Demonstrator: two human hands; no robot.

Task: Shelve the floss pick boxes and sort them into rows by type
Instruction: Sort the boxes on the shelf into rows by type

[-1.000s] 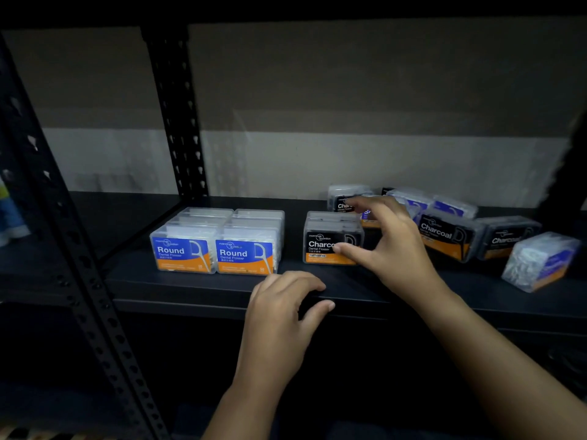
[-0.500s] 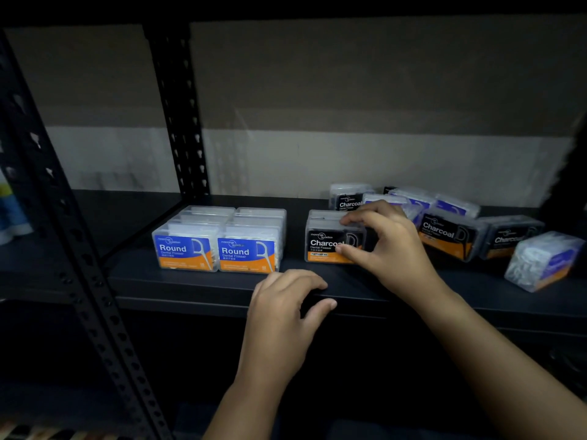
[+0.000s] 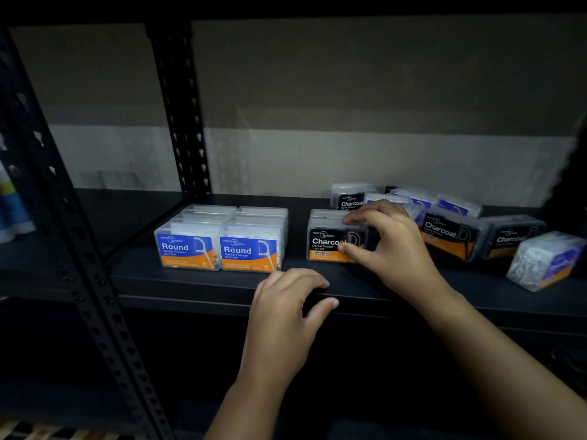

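The dark metal shelf [image 3: 190, 282] carries everything here, its perforated black upright post [image 3: 179, 106] rising at the back. Just right of that post stand two tidy rows of clear plastic boxes with blue and orange "Round" labels [image 3: 219, 239], touching side by side. Right of those, a short gap apart, begins a row of clear boxes with black and orange "Charcoal" labels [image 3: 330, 239]. Further right of the post lies an unsorted heap of mixed black-labelled and blue-labelled boxes [image 3: 451, 223], several tilted, with one clear box of white picks [image 3: 544, 260] turned askew at the far end.

The right hand [image 3: 390, 242] is clamped on the front Charcoal box, thumb against its face and fingers over its top. The left hand [image 3: 286, 306] holds nothing, curled loosely over the shelf's front lip.

The step in hand looks like squaring up the Charcoal row. Next would likely be drawing another Charcoal box from the heap and lining it up beside this row.
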